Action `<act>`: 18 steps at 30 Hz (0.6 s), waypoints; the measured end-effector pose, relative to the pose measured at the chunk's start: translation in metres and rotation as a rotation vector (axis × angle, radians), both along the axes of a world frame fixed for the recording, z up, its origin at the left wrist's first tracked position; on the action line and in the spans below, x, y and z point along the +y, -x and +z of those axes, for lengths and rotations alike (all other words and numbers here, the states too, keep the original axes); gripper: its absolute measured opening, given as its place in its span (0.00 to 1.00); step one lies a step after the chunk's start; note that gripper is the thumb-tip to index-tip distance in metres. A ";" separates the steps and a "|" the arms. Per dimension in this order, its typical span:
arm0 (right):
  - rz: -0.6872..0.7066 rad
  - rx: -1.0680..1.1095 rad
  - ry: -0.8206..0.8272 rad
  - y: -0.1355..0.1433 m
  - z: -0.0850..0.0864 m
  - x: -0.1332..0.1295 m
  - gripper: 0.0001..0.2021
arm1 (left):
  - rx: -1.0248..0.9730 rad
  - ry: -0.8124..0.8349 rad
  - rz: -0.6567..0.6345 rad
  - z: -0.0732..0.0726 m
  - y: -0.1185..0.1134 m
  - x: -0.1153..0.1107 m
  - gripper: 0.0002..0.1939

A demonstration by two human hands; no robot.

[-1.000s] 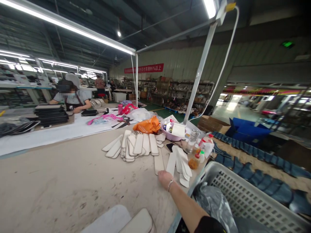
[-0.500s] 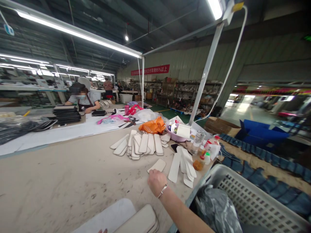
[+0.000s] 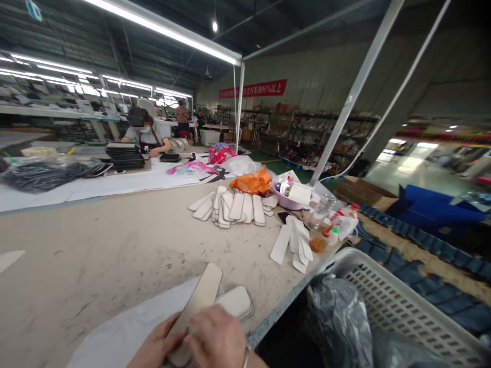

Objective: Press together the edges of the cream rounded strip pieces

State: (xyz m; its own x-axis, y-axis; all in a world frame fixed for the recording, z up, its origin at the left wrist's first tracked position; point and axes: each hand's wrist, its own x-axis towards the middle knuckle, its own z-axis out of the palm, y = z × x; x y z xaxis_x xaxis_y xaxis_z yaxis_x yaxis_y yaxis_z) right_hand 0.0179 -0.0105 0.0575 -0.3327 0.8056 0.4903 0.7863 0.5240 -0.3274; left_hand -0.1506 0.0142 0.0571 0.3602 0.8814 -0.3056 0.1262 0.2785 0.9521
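Long beige strip (image 3: pixel 199 301) gripped at near end by both hands – right hand (image 3: pixel 217 340) closed over it, left hand (image 3: pixel 153 350) pinching edge from beside. Strip lies slanted over small stack of pads (image 3: pixel 236 301) on desk (image 3: pixel 95 255). Best kept flat, far end supported. Beyond stack: fanned pile of strips (image 3: pixel 230 208), orange bag (image 3: pixel 251 182); right of stack – grey basket (image 3: pixel 383 301), close to elbow.

The desk (image 3: pixel 95 255) is beige and scuffed. White padded strips (image 3: pixel 230 208) lie fanned on it. An orange bag (image 3: pixel 251 182) and bottles (image 3: pixel 322 225) sit near its edge.
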 end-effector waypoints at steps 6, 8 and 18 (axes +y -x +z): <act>-0.351 0.790 0.395 -0.093 -0.007 0.011 0.29 | -0.066 0.124 -0.321 0.014 0.025 -0.009 0.24; -0.327 1.030 0.713 -0.104 -0.025 0.009 0.32 | -0.061 0.140 -0.366 0.012 0.028 -0.010 0.22; -0.273 1.016 0.889 -0.121 -0.052 0.016 0.25 | 0.206 0.011 -0.396 0.004 0.029 0.027 0.17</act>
State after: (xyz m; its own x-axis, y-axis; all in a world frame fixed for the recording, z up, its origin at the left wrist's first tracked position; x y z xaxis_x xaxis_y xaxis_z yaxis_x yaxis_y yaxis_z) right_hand 0.1385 0.0054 0.0053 0.0767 0.9542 -0.2893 0.0457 -0.2932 -0.9549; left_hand -0.1792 0.0411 0.0611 0.5996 0.6843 -0.4150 0.4121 0.1805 0.8931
